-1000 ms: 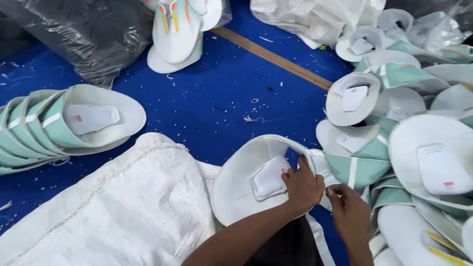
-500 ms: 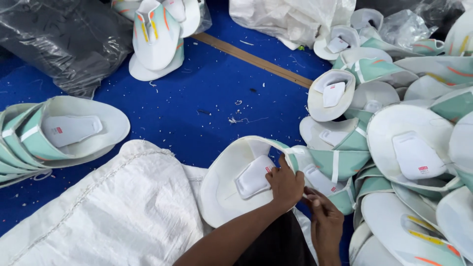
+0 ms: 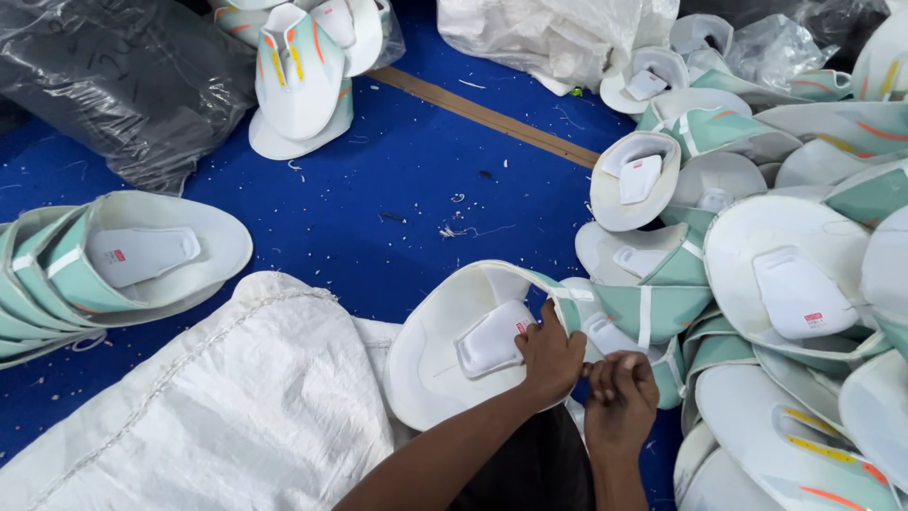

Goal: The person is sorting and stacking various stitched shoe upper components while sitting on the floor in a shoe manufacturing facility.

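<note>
My left hand [image 3: 550, 357] grips the edge of a white and mint-green shoe upper [image 3: 463, 341] that lies in front of me, its white tongue piece facing up. My right hand [image 3: 619, 393] is closed just to the right of it, fingers pinched at the same edge; I cannot see anything else in it. The two hands touch each other. A white woven sack [image 3: 218, 416] lies under the upper on the left.
A big pile of similar white and green uppers [image 3: 776, 274] fills the right side. A neat stack of uppers [image 3: 104, 265] lies at the left, another stack [image 3: 303, 76] at the top. Black plastic bag [image 3: 104, 76] top left, blue floor [image 3: 397, 189] with a wooden strip [image 3: 473, 114].
The view has shifted a little. My hands stay on the same upper, and my right hand has closed in against the left.
</note>
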